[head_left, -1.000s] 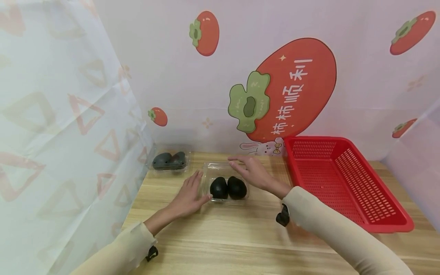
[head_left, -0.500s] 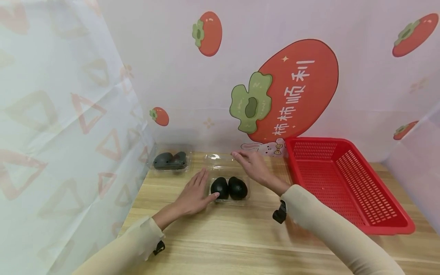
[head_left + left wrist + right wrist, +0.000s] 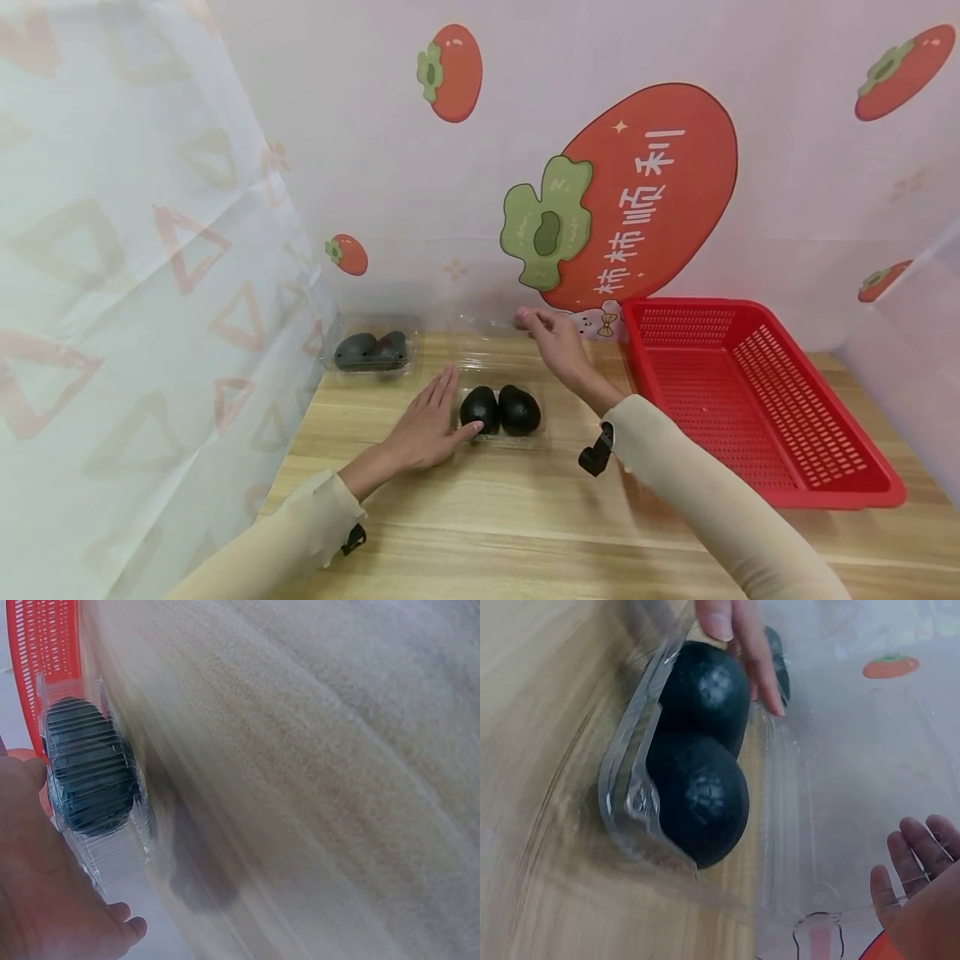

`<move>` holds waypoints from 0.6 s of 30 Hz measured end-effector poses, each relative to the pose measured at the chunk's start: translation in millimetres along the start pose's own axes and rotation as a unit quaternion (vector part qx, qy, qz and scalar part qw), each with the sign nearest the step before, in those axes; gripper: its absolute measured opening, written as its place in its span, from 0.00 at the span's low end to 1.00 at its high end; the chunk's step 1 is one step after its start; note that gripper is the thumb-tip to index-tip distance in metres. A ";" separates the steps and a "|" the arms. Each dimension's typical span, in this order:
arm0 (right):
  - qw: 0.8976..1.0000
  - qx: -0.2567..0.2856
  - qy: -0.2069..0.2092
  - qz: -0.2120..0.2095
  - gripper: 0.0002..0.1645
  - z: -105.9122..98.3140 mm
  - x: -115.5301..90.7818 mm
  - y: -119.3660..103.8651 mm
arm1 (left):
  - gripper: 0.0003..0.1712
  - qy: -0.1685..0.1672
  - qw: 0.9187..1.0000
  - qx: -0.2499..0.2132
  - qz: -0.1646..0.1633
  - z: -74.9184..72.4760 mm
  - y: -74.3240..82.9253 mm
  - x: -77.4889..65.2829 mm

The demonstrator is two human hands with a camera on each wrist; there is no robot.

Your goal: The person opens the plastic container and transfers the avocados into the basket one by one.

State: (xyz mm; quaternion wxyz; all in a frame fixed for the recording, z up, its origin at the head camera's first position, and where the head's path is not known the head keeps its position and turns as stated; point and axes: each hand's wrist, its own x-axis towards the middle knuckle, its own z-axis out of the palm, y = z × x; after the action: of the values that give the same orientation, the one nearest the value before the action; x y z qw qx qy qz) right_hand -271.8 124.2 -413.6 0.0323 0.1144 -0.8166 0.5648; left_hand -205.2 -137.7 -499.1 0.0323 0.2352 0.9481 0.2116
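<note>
A clear plastic clamshell box [image 3: 504, 442] stands on the wooden table with two dark, egg-shaped avocados [image 3: 697, 799] side by side in it. Its transparent lid [image 3: 855, 787] is swung up and leans back towards the wall. My left hand [image 3: 423, 429] rests along the box's left side, fingers extended, the thumb over the front rim at the left avocado. At the lid's right edge is my right hand [image 3: 555, 342]; its fingers [image 3: 911, 859] touch the lid, spread and only slightly bent in the right wrist view.
A second clear box [image 3: 371, 346] holding two dark fruits sits at the back left, its lid down. The large red plastic basket [image 3: 720, 400] with perforated sides stands to the right. Printed sheets hang behind and on both sides.
The lid has risen and tilted back, away from me. My right hand went up and back with it, while the left shifted slightly right, its thumb coming over the front rim.
</note>
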 end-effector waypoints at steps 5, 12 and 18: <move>0.999 0.051 0.012 0.004 0.30 1.5 3.0 5.0 | 0.59 -0.008 1.000 0.005 -0.006 -0.4 4.0 -0.1; 0.993 0.110 0.036 0.012 0.34 3.6 6.4 11.0 | 0.59 -0.022 0.999 0.033 -0.021 -6.4 11.8 -1.8; 0.992 0.121 0.039 0.021 0.36 4.4 7.2 17.5 | 0.59 -0.017 0.999 0.041 -0.024 -6.5 13.0 -4.0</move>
State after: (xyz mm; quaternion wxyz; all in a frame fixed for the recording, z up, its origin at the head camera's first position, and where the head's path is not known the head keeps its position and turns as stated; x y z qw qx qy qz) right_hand -282.4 124.9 -429.9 0.0379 0.0782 -0.7428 0.6639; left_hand -197.1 -131.7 -487.9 0.0440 0.2175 0.9606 0.1671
